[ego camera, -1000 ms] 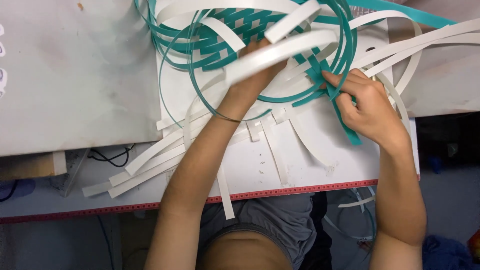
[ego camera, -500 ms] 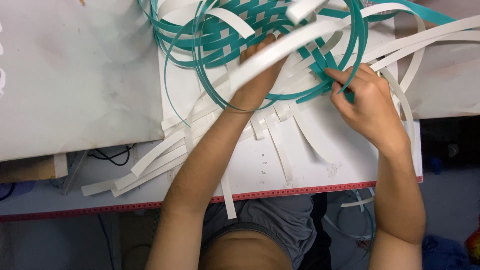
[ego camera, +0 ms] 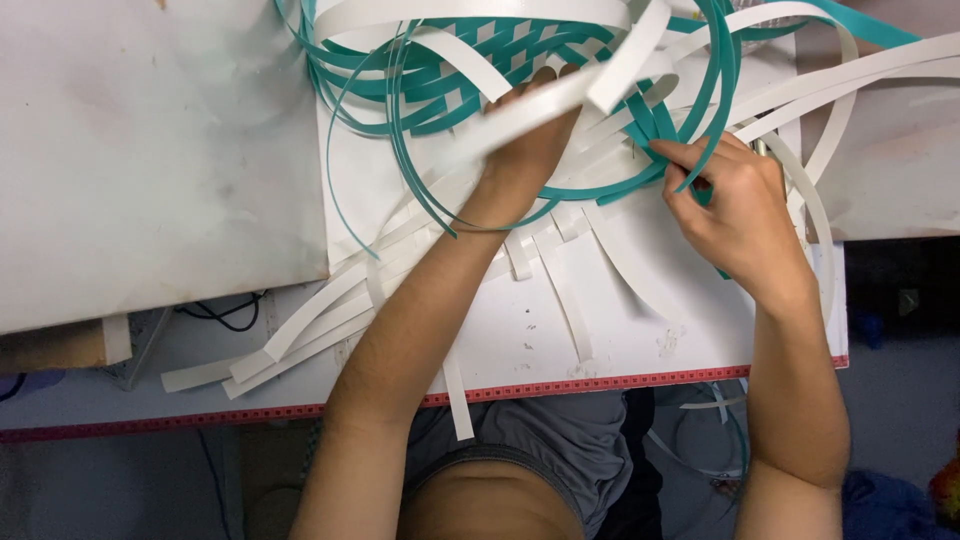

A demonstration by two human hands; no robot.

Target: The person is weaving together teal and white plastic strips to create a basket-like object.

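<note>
Head view, looking straight down on a white work table point(ego camera: 150, 160) whose near edge carries a thin red strip point(ego camera: 560, 385). The left hand point(ego camera: 535, 135) reaches up the middle of the frame into a woven piece of teal and white strips point(ego camera: 470, 60) lying at the top centre of the table; a broad white strip point(ego camera: 520, 110) crosses over its fingers, so whether the hand is open or closed cannot be told. The right hand point(ego camera: 735, 205) lies just to the right, its thumb and forefinger pinched together on a teal strip point(ego camera: 650, 125) at the right-hand edge of the weave. Loose teal bands loop around the woven piece in wide arcs, one sweeping down past the left wrist. Long white strips point(ego camera: 300, 335) fan out from beneath the weave toward the lower left, several overhanging the table edge; further white strips run off to the upper right point(ego camera: 880, 70). A white sheet point(ego camera: 620, 320) lies under the work, between the forearms. Below the table edge, at left, a black cable point(ego camera: 225, 310) shows beside a brown cardboard piece point(ego camera: 50, 345). No printed label or sign is legible on any surface.
</note>
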